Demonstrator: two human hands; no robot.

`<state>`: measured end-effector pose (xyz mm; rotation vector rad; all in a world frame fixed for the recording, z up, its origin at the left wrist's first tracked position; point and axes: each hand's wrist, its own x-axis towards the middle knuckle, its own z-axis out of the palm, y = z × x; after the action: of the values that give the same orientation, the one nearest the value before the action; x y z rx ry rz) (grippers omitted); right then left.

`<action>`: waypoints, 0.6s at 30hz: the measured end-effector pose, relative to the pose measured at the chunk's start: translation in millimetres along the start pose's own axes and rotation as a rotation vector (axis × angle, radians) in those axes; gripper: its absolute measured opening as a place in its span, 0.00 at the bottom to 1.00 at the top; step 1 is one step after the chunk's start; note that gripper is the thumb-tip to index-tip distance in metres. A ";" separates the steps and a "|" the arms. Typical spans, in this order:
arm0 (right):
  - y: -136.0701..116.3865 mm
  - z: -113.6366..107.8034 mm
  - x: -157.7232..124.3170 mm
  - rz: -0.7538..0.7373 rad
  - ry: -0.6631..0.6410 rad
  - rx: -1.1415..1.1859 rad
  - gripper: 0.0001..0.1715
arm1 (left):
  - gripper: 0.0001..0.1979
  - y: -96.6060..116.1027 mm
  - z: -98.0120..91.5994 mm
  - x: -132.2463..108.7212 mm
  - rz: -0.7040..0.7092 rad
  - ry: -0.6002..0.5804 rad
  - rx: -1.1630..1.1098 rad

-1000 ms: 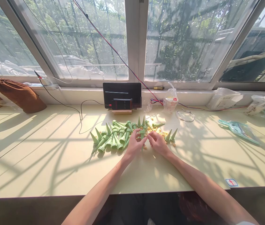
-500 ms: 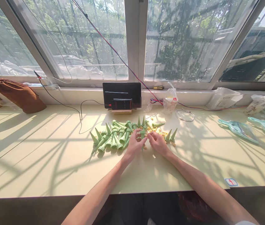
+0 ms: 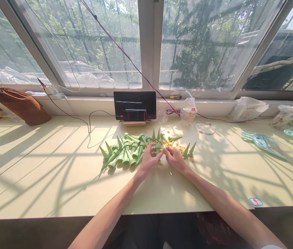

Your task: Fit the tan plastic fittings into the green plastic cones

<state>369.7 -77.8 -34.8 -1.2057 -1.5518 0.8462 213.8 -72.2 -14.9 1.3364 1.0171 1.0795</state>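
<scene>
A green plastic watering spike [image 3: 158,148] stands upright with its wide collar up, and my left hand [image 3: 149,159] is closed around it. Close on its right side, my right hand [image 3: 174,159] has thumb and forefinger pinched by the spike's collar. Whatever is in that pinch is too small to tell. To the left lies a heap of similar green spikes [image 3: 126,156], some tipped over and some point up. Small yellowish pieces [image 3: 181,148] are scattered behind and beside my right hand. Two more upright spikes [image 3: 186,150] stand just right of it.
A tablet [image 3: 136,98] with a phone [image 3: 134,115] before it leans at the back. A bagged cup [image 3: 188,112] and a coiled cable [image 3: 204,128] lie right of them. A brown pouch [image 3: 21,105] sits far left. Teal tools [image 3: 264,143] and another person's fingers are at right.
My hands and the spike have hardly moved. At the far right, a teal tool and the other person's hand have shifted further right.
</scene>
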 end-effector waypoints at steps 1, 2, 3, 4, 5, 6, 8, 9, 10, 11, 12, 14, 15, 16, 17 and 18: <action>0.3 0.0 0.1 0.000 0.003 -0.006 0.24 | 0.26 -0.2 -0.1 0.1 -0.002 -0.004 -0.001; 0.8 0.0 0.3 -0.001 0.005 -0.013 0.25 | 0.26 -0.4 -0.2 0.2 -0.001 -0.007 -0.003; 1.2 0.1 0.5 -0.002 0.007 -0.020 0.26 | 0.27 -0.7 -0.3 0.2 0.001 -0.010 -0.006; 1.7 0.3 0.7 -0.002 0.007 -0.027 0.27 | 0.27 -0.9 -0.3 0.2 0.001 -0.014 -0.008; 2.0 0.4 1.0 0.000 0.007 -0.032 0.28 | 0.26 -1.1 -0.2 0.2 0.001 -0.018 -0.009; 2.2 0.7 1.1 0.002 0.007 -0.035 0.29 | 0.26 -1.3 -0.1 0.2 0.000 -0.020 -0.010; 2.0 1.0 1.2 0.010 0.008 -0.034 0.30 | 0.26 -1.2 0.1 0.1 -0.003 -0.021 -0.010; 1.6 1.1 1.1 0.015 0.006 -0.028 0.30 | 0.26 -1.0 0.2 0.0 -0.005 -0.018 -0.011; 1.1 1.2 0.9 0.019 0.004 -0.018 0.29 | 0.26 -0.6 0.3 0.0 -0.007 -0.013 -0.016; 0.5 1.1 0.6 0.022 0.000 -0.005 0.28 | 0.26 -0.2 0.3 0.0 -0.008 -0.007 -0.025; -0.1 1.0 0.3 0.022 -0.005 0.011 0.26 | 0.26 0.4 0.3 0.0 -0.009 0.001 -0.035; -0.7 0.8 -0.3 0.012 -0.018 0.044 0.21 | 0.26 1.5 0.1 0.1 -0.009 0.017 -0.057; -0.8 0.7 -0.5 0.004 -0.022 0.058 0.19 | 0.26 2.1 0.1 0.0 -0.009 0.025 -0.064; -0.7 0.6 -0.6 -0.004 -0.026 0.068 0.18 | 0.27 2.6 0.1 0.0 -0.011 0.029 -0.068; -0.5 0.5 -0.6 -0.010 -0.029 0.073 0.18 | 0.27 3.0 0.2 -0.1 -0.014 0.031 -0.069; -0.3 0.5 -0.5 -0.014 -0.031 0.073 0.18 | 0.27 3.3 0.3 -0.3 -0.016 0.031 -0.068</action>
<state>369.1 -78.4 -34.8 -1.1324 -1.5390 0.9083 214.0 -72.7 -11.6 1.2580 1.0038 1.1162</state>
